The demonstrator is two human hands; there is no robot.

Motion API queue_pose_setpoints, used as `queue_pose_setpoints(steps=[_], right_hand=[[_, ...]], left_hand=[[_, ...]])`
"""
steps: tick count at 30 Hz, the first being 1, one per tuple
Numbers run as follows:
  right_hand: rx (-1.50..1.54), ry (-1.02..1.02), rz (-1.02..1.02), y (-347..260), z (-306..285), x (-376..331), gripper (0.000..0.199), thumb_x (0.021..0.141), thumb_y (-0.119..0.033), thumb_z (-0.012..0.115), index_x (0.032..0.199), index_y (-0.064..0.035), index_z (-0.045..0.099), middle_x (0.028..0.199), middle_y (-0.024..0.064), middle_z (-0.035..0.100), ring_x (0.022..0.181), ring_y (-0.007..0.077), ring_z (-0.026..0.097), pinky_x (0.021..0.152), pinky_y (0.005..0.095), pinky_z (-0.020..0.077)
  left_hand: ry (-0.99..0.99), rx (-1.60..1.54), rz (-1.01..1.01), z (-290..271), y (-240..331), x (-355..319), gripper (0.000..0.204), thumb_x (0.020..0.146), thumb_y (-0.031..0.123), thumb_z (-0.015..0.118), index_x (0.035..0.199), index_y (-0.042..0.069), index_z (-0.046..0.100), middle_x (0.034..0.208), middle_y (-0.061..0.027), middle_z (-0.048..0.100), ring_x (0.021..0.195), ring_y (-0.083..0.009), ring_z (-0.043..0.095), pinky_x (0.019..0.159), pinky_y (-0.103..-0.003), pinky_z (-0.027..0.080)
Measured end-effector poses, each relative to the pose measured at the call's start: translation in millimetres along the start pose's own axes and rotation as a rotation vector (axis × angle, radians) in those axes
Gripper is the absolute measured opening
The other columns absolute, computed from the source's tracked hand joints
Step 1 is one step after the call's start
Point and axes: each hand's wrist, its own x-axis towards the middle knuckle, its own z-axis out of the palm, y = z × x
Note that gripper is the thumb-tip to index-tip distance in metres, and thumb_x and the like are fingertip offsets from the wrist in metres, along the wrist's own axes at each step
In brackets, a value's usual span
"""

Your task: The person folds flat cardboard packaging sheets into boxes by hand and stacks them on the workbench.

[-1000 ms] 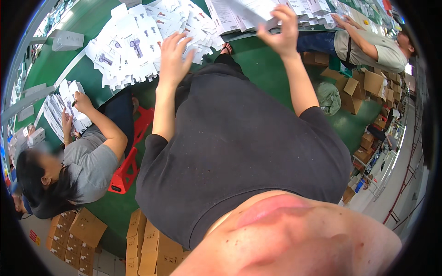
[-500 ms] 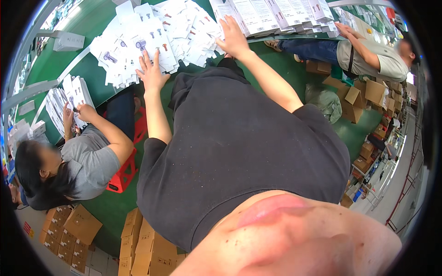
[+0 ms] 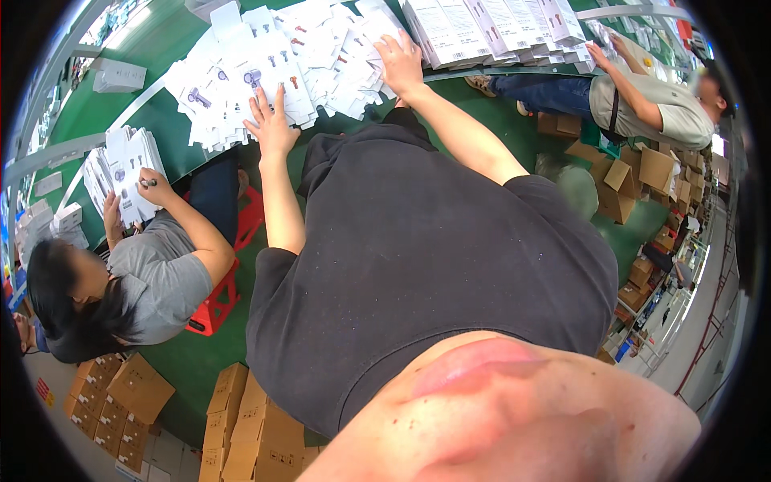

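Flat white cartons [image 3: 241, 68] lie heaped at eleven o'clock on the table [image 3: 183, 159]; the left hand [image 3: 273, 134], fingers spread wide, overlaps their near edge. The right hand [image 3: 402, 68], fingers loosely parted, lies over them towards twelve.

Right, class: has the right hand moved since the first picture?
Yes: the right hand moved left, from the white boxes to the flat cartons beside them.

White cartons [image 3: 241, 72] printed in purple and orange brighten the green tabletop [image 3: 183, 159] I watch remotely, with a pale-flecked black shirt [image 3: 442, 265] and a red stool [image 3: 213, 313].
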Motion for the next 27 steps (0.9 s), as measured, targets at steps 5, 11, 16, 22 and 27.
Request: queue_pose_setpoints(steps=[5,11,16,22,27], right_hand=[[0.296,0.347,-0.285,2.3,-80.3,11.1,0.047,0.078,-0.013,0.072,0.124,-0.0128,0.066,0.133,0.0021,0.063,0.129,0.0269,0.055,0.107,0.0413,0.0447],[0.243,0.487,-0.085,106.3,-133.5,2.2,0.032,0.083,-0.012,0.071,0.114,-0.0041,0.069,0.124,0.0092,0.068,0.113,0.0288,0.063,0.099,0.0361,0.0501],[0.084,0.436,-0.016,129.0,-123.5,-14.4,0.028,0.083,-0.013,0.071,0.11,-0.0046,0.07,0.122,0.0088,0.069,0.113,0.029,0.063,0.1,0.0387,0.0467],[0.382,0.251,-0.126,27.4,-100.8,-31.6,0.019,0.084,-0.014,0.072,0.101,-0.0065,0.071,0.118,0.0056,0.069,0.119,0.0265,0.059,0.108,0.0428,0.0397],[0.542,0.062,-0.283,-49.0,-76.5,-41.8,0.019,0.086,-0.016,0.07,0.103,-0.0073,0.07,0.113,0.0041,0.069,0.115,0.0263,0.06,0.11,0.0455,0.0385]], left_hand=[[0.023,0.104,0.052,2.2,-4.5,-1.5,0.105,0.072,0.008,0.079,0.161,0.029,0.028,0.17,-0.0151,0.009,0.155,-0.0426,0.01,0.113,-0.075,0.023],[0.015,-0.042,0.159,-20.4,-12.2,-10.2,0.096,0.072,0.004,0.077,0.157,0.025,0.037,0.167,-0.0143,0.02,0.154,-0.0385,0.019,0.116,-0.064,0.029],[-0.071,-0.268,0.174,-26.4,-18.9,-9.8,0.089,0.072,0.001,0.076,0.152,0.021,0.044,0.164,-0.0135,0.029,0.152,-0.0359,0.026,0.117,-0.053,0.034],[0.119,-0.017,0.318,-51.1,15.3,-21.2,0.075,0.075,-0.001,0.071,0.145,0.016,0.052,0.159,-0.013,0.039,0.146,-0.0343,0.038,0.114,-0.044,0.04],[0.218,0.093,0.419,-26.4,-0.8,-6.4,0.061,0.08,-0.003,0.063,0.139,0.014,0.057,0.153,-0.0148,0.046,0.144,-0.0315,0.043,0.115,-0.045,0.039]])
